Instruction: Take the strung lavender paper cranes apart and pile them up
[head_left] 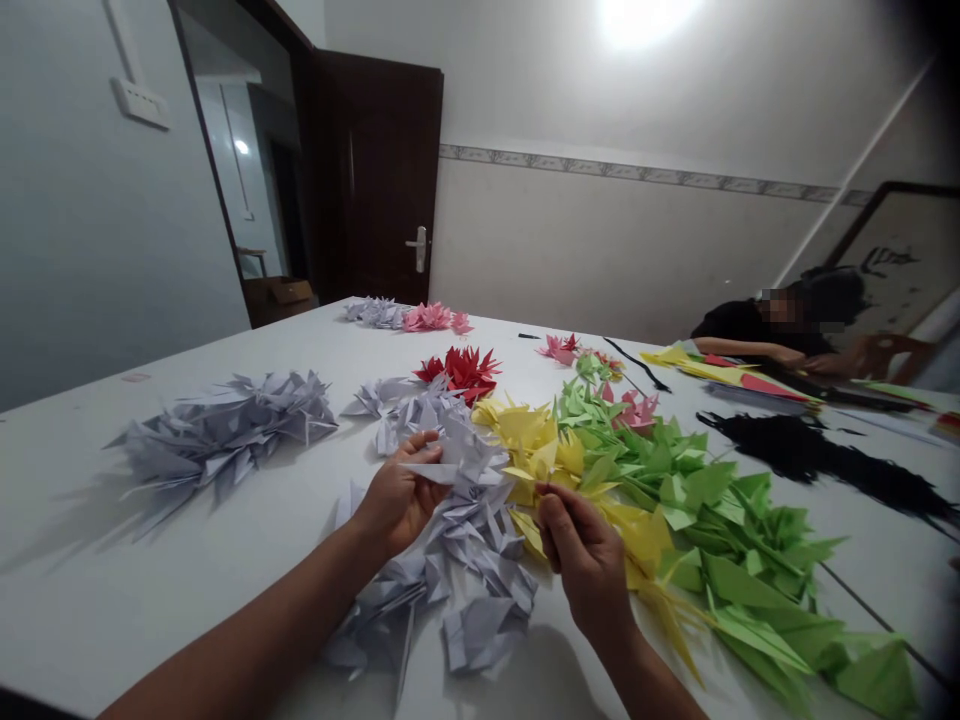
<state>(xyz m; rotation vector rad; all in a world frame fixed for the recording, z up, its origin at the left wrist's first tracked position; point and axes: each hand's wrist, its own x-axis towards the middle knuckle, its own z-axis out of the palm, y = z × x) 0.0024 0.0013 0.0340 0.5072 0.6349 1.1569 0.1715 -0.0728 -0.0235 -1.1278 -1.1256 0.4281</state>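
Pale grey folded paper (pixel 429 470) sits pinched in the left hand (pixel 397 497) above its matching heap (pixel 472 570); the right hand (pixel 589 565) closes beside yellow folds (pixel 529 445), its hold unclear, colours lying sorted on the white table (pixel 112 620).

A paper-craft workroom: white table (pixel 67 520) heaped with folded paper (pixel 225 440)

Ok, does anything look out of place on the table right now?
Yes: pink folded paper pieces sit at the far end of the green pile, apart from the other pink groups, so they look misplaced. The yellow pieces also run into the green.
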